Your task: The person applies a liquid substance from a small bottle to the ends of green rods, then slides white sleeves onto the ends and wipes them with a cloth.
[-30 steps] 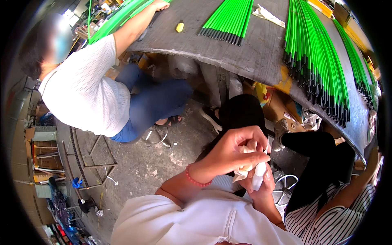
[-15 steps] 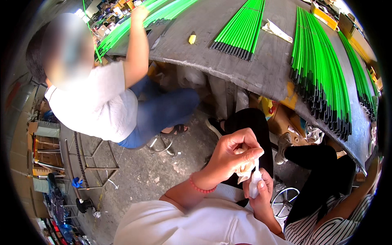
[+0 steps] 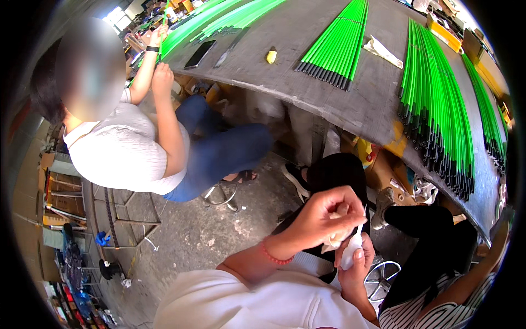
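Note:
My right hand (image 3: 359, 268) is closed round a small white squeeze bottle (image 3: 351, 253), holding it tilted upright in front of my lap. A thin pale nozzle (image 3: 359, 227) rises from the bottle's top. Just above it, my left hand (image 3: 329, 216), with a red bead bracelet at the wrist, is closed on a crumpled cream cloth (image 3: 333, 239). Thumb and fingertips of that hand are at the nozzle's upper end; whether they grip it or only touch it cannot be told.
Bundles of green rods (image 3: 342, 44) with black ends lie on the grey table (image 3: 263, 71). A white cloth (image 3: 382, 52), a small yellow object (image 3: 271, 56) and a dark phone (image 3: 201, 54) lie there too. One co-worker (image 3: 131, 142) sits left; another in stripes (image 3: 438, 296) sits right.
The whole view has shifted slightly. My hands stay together at the bottle, with more of the nozzle showing. The left co-worker's raised arm has come back, both hands now near a green rod.

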`<state>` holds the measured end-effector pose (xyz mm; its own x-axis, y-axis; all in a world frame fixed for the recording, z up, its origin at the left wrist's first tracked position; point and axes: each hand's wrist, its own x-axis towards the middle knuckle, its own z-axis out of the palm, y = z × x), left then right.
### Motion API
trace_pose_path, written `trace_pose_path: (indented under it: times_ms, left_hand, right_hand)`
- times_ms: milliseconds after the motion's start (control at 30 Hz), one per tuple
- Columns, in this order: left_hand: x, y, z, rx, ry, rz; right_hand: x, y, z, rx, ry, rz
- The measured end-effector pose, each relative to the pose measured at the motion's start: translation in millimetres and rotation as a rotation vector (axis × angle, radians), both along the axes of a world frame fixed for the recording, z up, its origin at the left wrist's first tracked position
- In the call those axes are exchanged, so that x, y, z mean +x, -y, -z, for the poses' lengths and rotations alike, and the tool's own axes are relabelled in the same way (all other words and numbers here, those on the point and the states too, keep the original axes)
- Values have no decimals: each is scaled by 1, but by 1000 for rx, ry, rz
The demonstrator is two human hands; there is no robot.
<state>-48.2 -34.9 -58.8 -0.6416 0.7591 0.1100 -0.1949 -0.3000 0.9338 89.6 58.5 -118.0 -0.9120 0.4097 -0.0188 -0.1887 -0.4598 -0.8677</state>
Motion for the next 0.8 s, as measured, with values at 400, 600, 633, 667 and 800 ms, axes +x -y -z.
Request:
trace_pose_path:
  times_ms: [400, 600, 633, 667, 800]
  left_hand:
    - [7, -2, -4, 8, -23, -151]
    - [6, -7, -4, 117, -281, -304]
    - [6, -3, -4, 124, -165, -276]
    - [6, 0, -4, 131, -49, -247]
    - [-2, 4, -9, 247, 90, -181]
  right_hand:
    - [0, 2, -6, 159, 98, 28]
    - [-1, 2, -7, 181, 90, 17]
    - [-1, 2, -6, 182, 85, 6]
    - [-1, 3, -5, 180, 102, -2]
    - [3, 5, -2, 150, 123, -9]
